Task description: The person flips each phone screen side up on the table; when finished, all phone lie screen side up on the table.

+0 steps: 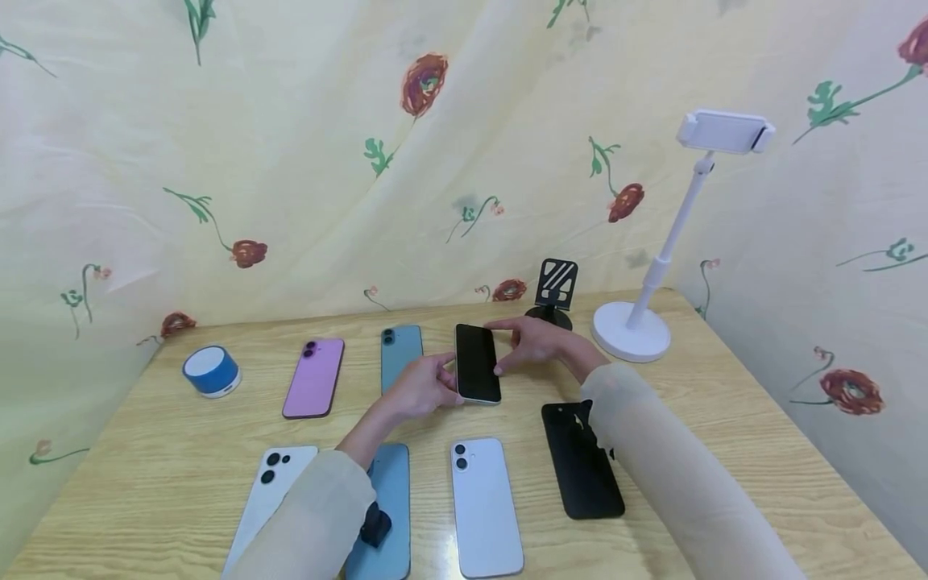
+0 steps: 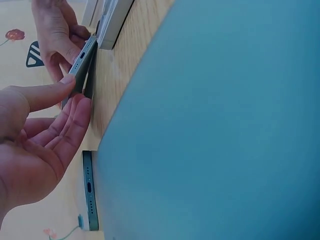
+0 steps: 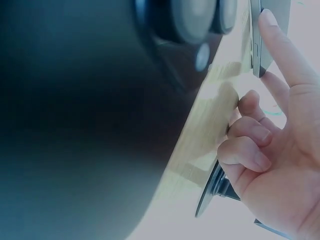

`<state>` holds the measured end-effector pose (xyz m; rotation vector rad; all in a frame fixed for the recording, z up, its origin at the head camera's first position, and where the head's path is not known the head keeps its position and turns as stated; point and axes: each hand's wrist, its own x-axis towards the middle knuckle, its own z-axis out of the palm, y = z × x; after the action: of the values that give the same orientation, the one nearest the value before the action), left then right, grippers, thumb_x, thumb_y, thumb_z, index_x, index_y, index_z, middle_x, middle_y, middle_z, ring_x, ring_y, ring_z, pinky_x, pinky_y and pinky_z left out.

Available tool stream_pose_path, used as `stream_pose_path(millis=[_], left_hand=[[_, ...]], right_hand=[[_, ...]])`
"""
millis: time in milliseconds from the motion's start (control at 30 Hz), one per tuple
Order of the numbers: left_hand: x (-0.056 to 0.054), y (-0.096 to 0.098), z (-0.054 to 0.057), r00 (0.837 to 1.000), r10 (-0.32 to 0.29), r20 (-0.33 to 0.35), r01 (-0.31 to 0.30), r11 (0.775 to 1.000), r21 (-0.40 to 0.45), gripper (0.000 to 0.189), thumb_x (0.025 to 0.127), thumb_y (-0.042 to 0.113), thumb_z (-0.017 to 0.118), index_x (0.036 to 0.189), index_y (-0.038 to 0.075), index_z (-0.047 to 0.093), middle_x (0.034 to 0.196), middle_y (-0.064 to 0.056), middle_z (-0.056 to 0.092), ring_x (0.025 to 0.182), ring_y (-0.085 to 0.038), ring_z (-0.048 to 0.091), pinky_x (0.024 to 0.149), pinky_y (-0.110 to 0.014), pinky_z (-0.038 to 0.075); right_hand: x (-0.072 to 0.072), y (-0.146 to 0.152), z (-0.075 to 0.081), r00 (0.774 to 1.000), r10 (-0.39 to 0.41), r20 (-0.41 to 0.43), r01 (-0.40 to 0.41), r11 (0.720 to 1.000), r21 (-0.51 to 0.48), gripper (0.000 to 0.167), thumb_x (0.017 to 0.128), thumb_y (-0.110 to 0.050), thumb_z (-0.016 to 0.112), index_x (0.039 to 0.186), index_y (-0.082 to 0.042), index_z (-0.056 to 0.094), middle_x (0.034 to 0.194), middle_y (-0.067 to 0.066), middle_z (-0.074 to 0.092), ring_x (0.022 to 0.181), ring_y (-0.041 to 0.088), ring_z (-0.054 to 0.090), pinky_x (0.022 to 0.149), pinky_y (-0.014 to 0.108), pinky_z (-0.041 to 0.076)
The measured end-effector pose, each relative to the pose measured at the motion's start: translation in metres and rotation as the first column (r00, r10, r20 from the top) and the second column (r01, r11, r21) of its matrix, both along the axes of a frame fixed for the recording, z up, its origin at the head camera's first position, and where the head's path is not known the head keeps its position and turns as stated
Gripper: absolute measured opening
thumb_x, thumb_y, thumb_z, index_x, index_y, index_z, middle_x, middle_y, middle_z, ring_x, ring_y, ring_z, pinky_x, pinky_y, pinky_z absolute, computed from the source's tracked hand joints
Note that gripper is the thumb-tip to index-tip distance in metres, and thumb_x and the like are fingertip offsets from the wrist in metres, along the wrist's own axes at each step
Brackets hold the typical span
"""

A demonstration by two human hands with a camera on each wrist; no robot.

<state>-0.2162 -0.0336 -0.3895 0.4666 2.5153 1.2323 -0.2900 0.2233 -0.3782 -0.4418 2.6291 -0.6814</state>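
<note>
A smartphone (image 1: 476, 366), dark screen up with pale edges, is between both hands at the middle of the table. My left hand (image 1: 424, 383) pinches its lower left side; in the left wrist view the thumb (image 2: 47, 94) lies on the edge and the fingers are under it, and the phone tilts up off the wood. At its right side, my right hand (image 1: 532, 342) holds the far corner with the index finger and the long edge with the thumb; the other fingers (image 3: 247, 145) curl free in the right wrist view. A blue phone (image 1: 401, 354) lies just left, partly behind the left hand.
Around lie a pink phone (image 1: 314, 379), white phone (image 1: 279, 471), larger blue phone (image 1: 391, 499) under my left forearm, lavender phone (image 1: 487, 507) and black phone (image 1: 582, 467) by my right sleeve. Behind stand a black phone stand (image 1: 557, 286), white tall stand (image 1: 631, 330) and blue-white cylinder (image 1: 212, 372).
</note>
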Motion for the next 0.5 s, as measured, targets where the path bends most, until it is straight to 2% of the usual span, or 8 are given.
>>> stream_pose_path(millis=[167,367,500], left_hand=[[-0.002,0.003,0.004,1.000,0.010,0.007,-0.010,0.999,-0.032,0.080,0.089,0.005,0.083,0.159,0.001,0.044,0.096,-0.004,0.067,0.086,-0.017,0.060,0.073,-0.025,0.049],[-0.003,0.005,0.009,1.000,0.002,0.012,-0.001,0.998,-0.055,0.081,0.089,0.005,0.084,0.159,0.001,0.044,0.095,-0.005,0.065,0.084,-0.018,0.060,0.069,-0.025,0.049],[-0.006,0.007,0.011,1.000,-0.003,0.001,0.003,0.997,-0.071,0.082,0.088,0.006,0.085,0.159,0.002,0.045,0.096,-0.005,0.065,0.086,-0.018,0.060,0.071,-0.025,0.049]], right_hand=[[-0.002,0.002,-0.001,1.000,0.007,-0.015,-0.007,1.000,-0.008,0.090,0.084,-0.041,0.090,0.161,-0.027,0.046,0.131,0.014,0.060,0.114,0.030,0.054,0.092,0.042,0.050],[-0.004,0.005,-0.002,1.000,-0.014,0.005,0.015,1.000,-0.027,0.090,0.084,-0.042,0.090,0.161,-0.029,0.046,0.119,0.012,0.060,0.107,0.028,0.053,0.085,0.038,0.046],[-0.005,0.005,-0.002,1.000,-0.023,0.004,0.023,0.999,-0.031,0.089,0.084,-0.041,0.090,0.161,-0.029,0.046,0.119,0.012,0.059,0.106,0.028,0.053,0.084,0.037,0.046]])
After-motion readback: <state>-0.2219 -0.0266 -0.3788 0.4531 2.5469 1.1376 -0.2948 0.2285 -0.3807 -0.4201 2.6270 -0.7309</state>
